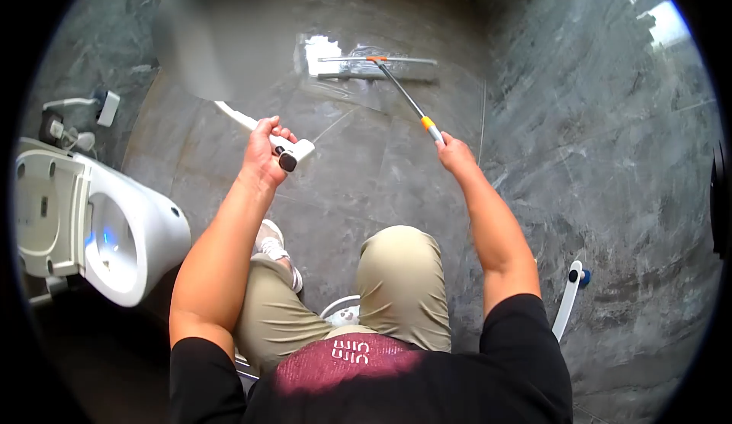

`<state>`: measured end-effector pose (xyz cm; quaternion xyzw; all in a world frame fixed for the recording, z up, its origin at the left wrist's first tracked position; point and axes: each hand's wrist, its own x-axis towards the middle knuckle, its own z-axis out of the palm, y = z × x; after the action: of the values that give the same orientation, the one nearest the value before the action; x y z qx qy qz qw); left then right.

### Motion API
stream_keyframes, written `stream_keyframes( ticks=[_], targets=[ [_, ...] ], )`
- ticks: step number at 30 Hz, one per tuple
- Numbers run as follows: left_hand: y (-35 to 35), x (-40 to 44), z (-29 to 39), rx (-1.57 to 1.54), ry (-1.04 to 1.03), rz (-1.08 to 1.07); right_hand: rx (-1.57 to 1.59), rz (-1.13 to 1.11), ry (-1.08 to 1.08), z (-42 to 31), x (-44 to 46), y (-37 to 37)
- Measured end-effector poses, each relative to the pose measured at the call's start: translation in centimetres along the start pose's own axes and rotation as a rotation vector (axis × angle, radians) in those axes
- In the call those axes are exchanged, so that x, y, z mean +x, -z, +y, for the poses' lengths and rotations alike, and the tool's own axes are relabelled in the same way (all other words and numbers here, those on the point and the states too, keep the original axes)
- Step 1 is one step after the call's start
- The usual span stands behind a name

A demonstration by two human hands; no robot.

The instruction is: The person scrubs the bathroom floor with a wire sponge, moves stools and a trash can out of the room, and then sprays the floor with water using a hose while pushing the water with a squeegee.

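Observation:
My left hand [265,149] is closed around a white handheld sprayer [300,152] with a black button, and a white hose [232,114] runs up from it. From the sprayer's head a thin pale line reaches toward the floor; I cannot tell whether it is a water jet or a tile joint. My right hand [455,153] grips the grey and orange handle of a squeegee [404,92]. Its wide blade lies across the wet, shiny grey floor [366,165] in front of me, with its reflection below it.
To the left stands a white toilet [145,226] with its lid raised. A grey stone-like wall [595,134] rises on the right, with a white bar [566,302] on it at the lower right. A large blurred grey shape [229,35] covers the upper left.

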<state>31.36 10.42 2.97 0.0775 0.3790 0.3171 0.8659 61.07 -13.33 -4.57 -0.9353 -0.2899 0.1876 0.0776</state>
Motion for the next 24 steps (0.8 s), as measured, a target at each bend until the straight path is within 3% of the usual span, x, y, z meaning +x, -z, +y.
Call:
stream_keyframes(
  ticks=[4, 8, 15, 19, 24],
  targets=[
    [3.6, 0.5, 2.5, -0.015, -0.069, 0.033, 0.082, -0.004, 0.065, -3.9, -7.5, 3.1],
    [6.6, -0.9, 3.9, 0.018, -0.141, 0.09, 0.164, 0.037, 0.195, 0.0, -19.1, 0.2],
    [10.4, -1.0, 6.7, 0.077, -0.165, 0.104, -0.167, -0.1, -0.045, 3.5, -38.7, -1.5],
    [11.8, -0.7, 8.5, 0.038, -0.122, 0.069, -0.283, -0.163, 0.094, 2.5, -36.5, -3.6],
    [11.3, -1.6, 8.8, 0.034, -0.157, 0.051, -0.23, -0.09, 0.245, -2.7, -22.2, -7.5]
  ],
)
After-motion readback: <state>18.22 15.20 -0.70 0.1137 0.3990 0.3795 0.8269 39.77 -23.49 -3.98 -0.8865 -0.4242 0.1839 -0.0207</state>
